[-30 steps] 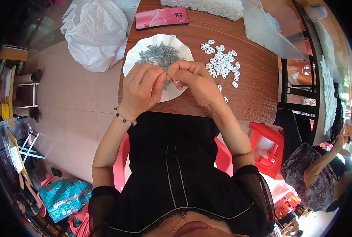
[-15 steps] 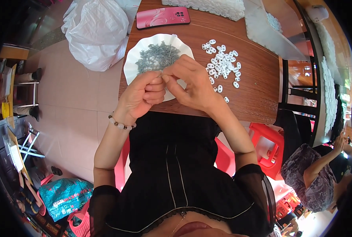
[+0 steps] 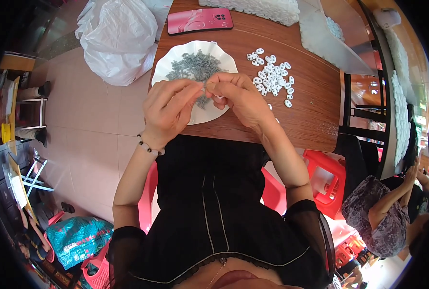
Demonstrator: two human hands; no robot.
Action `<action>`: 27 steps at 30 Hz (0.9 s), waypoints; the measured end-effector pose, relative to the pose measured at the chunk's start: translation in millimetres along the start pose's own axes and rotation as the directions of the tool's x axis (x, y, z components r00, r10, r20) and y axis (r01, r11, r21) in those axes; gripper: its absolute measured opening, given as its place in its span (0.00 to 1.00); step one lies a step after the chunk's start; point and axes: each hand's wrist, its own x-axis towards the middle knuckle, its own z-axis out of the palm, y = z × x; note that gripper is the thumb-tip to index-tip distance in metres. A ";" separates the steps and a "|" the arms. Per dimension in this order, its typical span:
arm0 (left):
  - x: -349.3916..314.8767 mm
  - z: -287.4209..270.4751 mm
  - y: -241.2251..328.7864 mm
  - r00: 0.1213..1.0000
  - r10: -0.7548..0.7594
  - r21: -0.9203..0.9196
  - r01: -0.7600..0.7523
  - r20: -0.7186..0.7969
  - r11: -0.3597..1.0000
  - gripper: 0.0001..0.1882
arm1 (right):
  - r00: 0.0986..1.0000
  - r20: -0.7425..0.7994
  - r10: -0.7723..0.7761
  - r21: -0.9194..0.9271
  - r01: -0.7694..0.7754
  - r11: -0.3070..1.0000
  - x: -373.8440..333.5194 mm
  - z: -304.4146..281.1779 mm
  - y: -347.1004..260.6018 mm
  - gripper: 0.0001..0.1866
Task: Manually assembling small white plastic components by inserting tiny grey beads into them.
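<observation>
Head view: small white piece [image 3: 219, 97]

Right of the white scalloped plate [image 3: 164, 62], white oval two-holed pieces [image 3: 271, 76] obstruct; farther right, bare brown wooden counter [image 3: 316, 107] leaves room to pass.

Small white oval pieces [image 3: 271, 80] bear dark dots. The flat wooden bench [image 3: 315, 103] is reddish brown with darker grain. Small slim pieces [image 3: 197, 65], bluish grey, lie against a white wavy-rimmed plate [image 3: 161, 68]. The rectangular phone [image 3: 195, 21] is pink with paler swirls.
</observation>
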 end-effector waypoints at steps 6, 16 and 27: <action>2.7 4.6 -5.7 0.998 0.039 0.000 -0.039 0.048 0.999 0.08 | 0.999 -0.007 -0.039 -0.104 0.038 0.994 -1.2 5.1 -0.4 0.08; -0.2 15.1 7.7 0.617 -0.681 -0.334 0.787 0.395 0.519 0.15 | 0.607 0.323 -0.726 -0.801 0.584 0.132 8.3 3.7 15.8 0.09; 7.3 8.2 2.2 0.564 -0.701 -0.335 0.825 0.437 0.455 0.19 | 0.802 0.192 -0.565 -0.915 0.354 0.192 15.3 -16.4 9.9 0.03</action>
